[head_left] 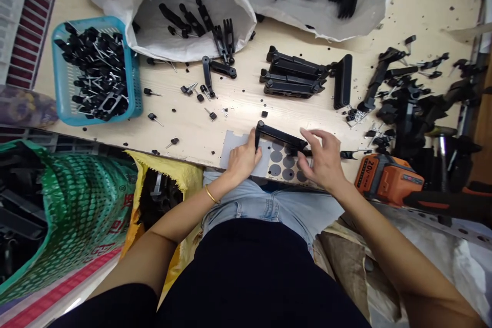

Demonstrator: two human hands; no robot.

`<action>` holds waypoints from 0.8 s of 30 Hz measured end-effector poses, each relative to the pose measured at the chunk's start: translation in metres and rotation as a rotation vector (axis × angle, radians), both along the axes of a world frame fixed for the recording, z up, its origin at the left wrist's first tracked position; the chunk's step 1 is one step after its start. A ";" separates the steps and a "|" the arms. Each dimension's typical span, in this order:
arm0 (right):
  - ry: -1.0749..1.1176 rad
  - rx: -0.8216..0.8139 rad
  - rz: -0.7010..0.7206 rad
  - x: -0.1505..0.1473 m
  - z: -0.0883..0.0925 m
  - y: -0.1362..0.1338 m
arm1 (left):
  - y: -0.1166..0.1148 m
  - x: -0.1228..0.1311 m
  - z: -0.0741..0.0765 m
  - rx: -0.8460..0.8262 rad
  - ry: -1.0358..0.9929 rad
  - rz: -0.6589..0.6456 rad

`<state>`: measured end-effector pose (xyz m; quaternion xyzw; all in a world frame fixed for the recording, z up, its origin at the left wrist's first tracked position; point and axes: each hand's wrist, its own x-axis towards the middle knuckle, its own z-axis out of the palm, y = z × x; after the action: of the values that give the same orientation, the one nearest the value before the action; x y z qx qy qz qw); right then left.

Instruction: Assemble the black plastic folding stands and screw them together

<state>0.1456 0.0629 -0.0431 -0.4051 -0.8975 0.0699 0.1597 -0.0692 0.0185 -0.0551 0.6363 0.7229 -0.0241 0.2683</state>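
My left hand point(243, 160) holds the left end of a black jointed bracket point(282, 136) between thumb and fingers, over a grey sheet point(234, 146) at the table's front edge. At the bracket's right end is my right hand point(323, 160), its thumb and fingers apart around that end; nothing is visibly gripped. Beneath the bracket lies a card with round grey discs point(288, 174). Another dark part point(348, 155) sticks out to the right of my right hand. Behind, several folded black brackets point(295, 77) lie side by side, with one upright bracket point(343, 82) beside them.
A blue basket point(136, 82) of black-headed screws stands at the left. White sacks point(246, 10) with black parts lie at the back. Loose screws point(156, 119) are scattered on the table point(184, 133). On the right are an orange power tool point(388, 179) and piled black parts point(411, 107).
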 end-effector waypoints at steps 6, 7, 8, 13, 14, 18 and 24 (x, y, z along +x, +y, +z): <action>-0.077 -0.082 0.110 -0.074 -0.019 0.013 | 0.003 -0.004 0.003 -0.040 -0.027 0.015; -0.089 -0.088 0.092 -0.075 -0.026 0.013 | 0.004 -0.004 0.004 -0.049 -0.037 0.017; -0.098 -0.084 0.074 -0.075 -0.031 0.013 | 0.005 -0.003 0.004 -0.057 -0.048 0.026; -0.147 -0.052 0.065 -0.066 -0.036 0.011 | 0.012 0.007 0.009 -0.102 -0.099 0.120; -0.160 -0.050 0.063 -0.066 -0.035 0.011 | 0.013 0.006 0.010 -0.107 -0.105 0.115; -0.240 -0.022 0.042 -0.070 -0.032 0.012 | 0.017 -0.006 0.009 -0.091 -0.121 -0.005; -0.154 -0.126 0.034 -0.078 -0.026 0.011 | 0.012 -0.006 0.003 -0.048 -0.162 0.057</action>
<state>0.0676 0.0739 -0.0694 -0.4032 -0.9077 0.0978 0.0631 -0.0753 0.0305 -0.0525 0.6085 0.7160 0.0180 0.3418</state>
